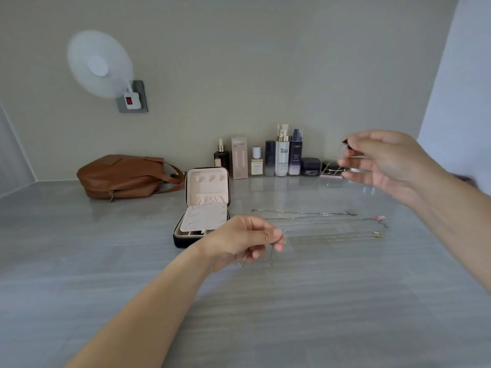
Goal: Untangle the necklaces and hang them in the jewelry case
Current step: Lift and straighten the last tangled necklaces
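A small black jewelry case with a pale pink lining stands open on the grey table, lid upright. Three thin necklaces lie stretched out side by side to its right, one with a pink pendant, one with a gold pendant. My left hand, just right of the case, pinches one end of a fine chain that dangles below the fingers. My right hand is raised high at the right and pinches something small and dark at its fingertips, blurred. The chain between the hands is too thin to see.
A brown leather bag lies left of the case. A row of cosmetic bottles and jars stands along the back wall. A white fan is plugged into a wall socket at upper left. A wall rises at the right.
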Available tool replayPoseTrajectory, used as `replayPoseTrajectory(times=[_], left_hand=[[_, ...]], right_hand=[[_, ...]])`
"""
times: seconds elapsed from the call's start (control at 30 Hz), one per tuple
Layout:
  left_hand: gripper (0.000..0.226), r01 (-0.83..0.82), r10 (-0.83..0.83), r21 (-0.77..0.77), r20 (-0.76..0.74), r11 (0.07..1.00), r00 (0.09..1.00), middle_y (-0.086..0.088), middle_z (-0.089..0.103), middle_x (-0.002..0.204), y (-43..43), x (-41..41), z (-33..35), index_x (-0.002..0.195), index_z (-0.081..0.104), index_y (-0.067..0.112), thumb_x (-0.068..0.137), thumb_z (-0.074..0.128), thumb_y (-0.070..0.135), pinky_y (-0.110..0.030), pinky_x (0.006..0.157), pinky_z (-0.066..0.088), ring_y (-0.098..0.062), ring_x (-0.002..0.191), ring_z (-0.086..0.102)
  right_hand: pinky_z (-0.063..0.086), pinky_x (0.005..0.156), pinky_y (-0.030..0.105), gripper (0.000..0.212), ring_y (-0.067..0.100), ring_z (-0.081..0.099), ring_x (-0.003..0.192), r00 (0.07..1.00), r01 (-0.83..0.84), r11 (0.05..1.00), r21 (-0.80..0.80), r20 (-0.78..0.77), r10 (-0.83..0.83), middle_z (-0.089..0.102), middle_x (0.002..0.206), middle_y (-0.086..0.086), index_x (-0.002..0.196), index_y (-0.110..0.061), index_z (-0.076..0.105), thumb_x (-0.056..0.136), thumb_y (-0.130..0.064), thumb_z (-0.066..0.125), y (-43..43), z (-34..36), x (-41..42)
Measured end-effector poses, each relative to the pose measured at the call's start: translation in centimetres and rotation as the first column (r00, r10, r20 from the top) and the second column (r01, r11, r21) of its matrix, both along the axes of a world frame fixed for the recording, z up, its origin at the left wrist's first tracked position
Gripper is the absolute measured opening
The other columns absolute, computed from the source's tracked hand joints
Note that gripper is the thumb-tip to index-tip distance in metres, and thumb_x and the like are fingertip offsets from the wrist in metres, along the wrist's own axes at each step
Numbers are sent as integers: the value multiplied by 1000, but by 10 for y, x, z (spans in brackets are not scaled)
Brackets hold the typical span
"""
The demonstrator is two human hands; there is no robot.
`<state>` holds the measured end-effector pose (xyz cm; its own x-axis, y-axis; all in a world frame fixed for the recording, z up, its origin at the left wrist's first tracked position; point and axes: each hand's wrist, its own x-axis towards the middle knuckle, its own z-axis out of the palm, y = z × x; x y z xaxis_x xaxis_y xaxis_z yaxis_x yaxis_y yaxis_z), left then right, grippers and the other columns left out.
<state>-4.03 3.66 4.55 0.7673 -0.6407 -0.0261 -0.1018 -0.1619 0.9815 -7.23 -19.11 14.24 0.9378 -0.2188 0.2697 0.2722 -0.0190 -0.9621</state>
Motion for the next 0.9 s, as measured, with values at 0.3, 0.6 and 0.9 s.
replayPoseTrajectory(times=[0.3, 0.6, 0.9], left_hand=[[6, 16, -13, 239, -15, 971, 1000, 8, 66, 64, 10, 4, 3, 81, 69, 16, 82, 64, 14, -16, 42, 32, -5, 46, 41], [7, 45, 7, 419, -122, 907, 993, 5, 72, 71, 16, 10, 8, 85, 69, 14, 83, 63, 11, -12, 44, 42, -1, 47, 54], [5, 19, 1, 593, -34, 805, 999, 4, 71, 66, 13, 6, 7, 78, 64, 14, 78, 69, 14, -15, 46, 41, -2, 48, 56]], right_hand=[[52, 43, 19, 16, 6, 62, 46, 991, 84, 993, 81, -115, -75, 58, 64, 0, 76, -16, 58, 90, -13, 53, -49, -41, -8], [49, 38, 18, 14, 3, 60, 43, 962, 123, 992, -20, -243, -124, 57, 73, 7, 76, -12, 59, 89, -10, 53, -68, -79, -9], [38, 34, 17, 6, 11, 60, 51, 903, 65, 887, -458, -352, -248, 68, 68, 11, 76, -4, 68, 81, -6, 64, -82, -107, -13]])
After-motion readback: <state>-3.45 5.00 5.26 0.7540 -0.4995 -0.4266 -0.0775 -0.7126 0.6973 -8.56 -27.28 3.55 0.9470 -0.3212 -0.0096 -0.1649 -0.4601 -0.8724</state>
